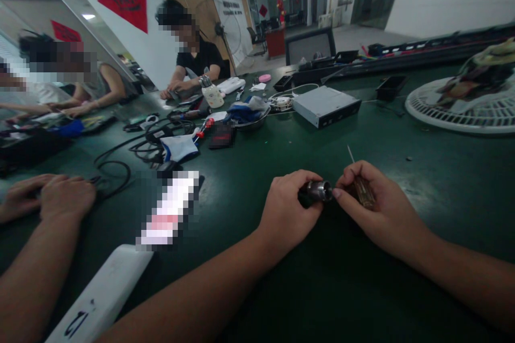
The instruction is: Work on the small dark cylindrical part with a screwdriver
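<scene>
Head view over a dark green workbench (354, 289), hands at centre:

1. Left hand (290, 209): fingers curled firmly around a chrome metal cylinder (317, 191) with a black rear end; its bright end projects from the fist toward the other hand;
2. Right hand (378, 203): fingers clenched on an amber screwdriver handle (364, 193), its thin shaft (351, 154) angled up and away; index fingertip (336, 193) touching the cylinder's end;
3. Working room: green bench top runs from both hands to the bottom frame edge; a silver metal box (325, 107) stands well beyond them; a white fan guard (454, 110) is cut off by the right frame edge;
4. Left side: a pixelated white object (169, 209), too blurred to identify, lies between the left hand and a co-worker's hand (66, 198); a white strip (100, 295) with black markings reaches the bottom edge;
5. Far side: black cables (155, 147) and a steel bowl (251, 123) holding blue cloth.
</scene>
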{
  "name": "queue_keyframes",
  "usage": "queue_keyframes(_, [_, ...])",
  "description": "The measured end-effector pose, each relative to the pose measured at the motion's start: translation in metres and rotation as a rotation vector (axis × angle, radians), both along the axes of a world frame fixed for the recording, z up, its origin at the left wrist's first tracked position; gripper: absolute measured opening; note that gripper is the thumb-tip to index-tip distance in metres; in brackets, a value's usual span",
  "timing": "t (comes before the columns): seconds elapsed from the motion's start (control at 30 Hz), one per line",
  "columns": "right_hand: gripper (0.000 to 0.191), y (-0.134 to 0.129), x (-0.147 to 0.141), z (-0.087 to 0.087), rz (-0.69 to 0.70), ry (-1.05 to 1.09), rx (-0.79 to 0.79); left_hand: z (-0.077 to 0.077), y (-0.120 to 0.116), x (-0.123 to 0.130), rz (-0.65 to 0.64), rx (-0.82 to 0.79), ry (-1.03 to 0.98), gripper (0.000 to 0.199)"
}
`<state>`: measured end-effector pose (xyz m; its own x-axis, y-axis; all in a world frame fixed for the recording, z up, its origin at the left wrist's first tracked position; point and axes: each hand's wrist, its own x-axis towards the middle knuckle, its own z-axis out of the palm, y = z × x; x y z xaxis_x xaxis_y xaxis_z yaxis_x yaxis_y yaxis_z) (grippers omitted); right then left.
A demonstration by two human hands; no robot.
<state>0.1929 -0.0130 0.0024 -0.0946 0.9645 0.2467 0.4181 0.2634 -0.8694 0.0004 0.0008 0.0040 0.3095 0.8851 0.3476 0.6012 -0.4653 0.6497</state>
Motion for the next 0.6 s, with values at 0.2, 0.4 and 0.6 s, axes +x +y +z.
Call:
queue_keyframes(0.2, [0.025, 0.0001, 0.0012, -0.0020, 0.003, 0.100, 0.067, -0.0001, 0.0020, -0.0004, 0.032, -0.035, -0.029, 0.025])
queue_keyframes(0.4, [0.033, 0.0001, 0.0026, -0.0042, 0.101, 0.132, 0.039, -0.0017, 0.0020, -0.0021, -0.005, -0.023, 0.026, 0.024])
queue_keyframes(0.6, [0.035, 0.0003, 0.0018, -0.0026, 0.105, 0.136, 0.015, -0.0046, 0.0020, -0.0031, -0.001, -0.013, 0.043, 0.023])
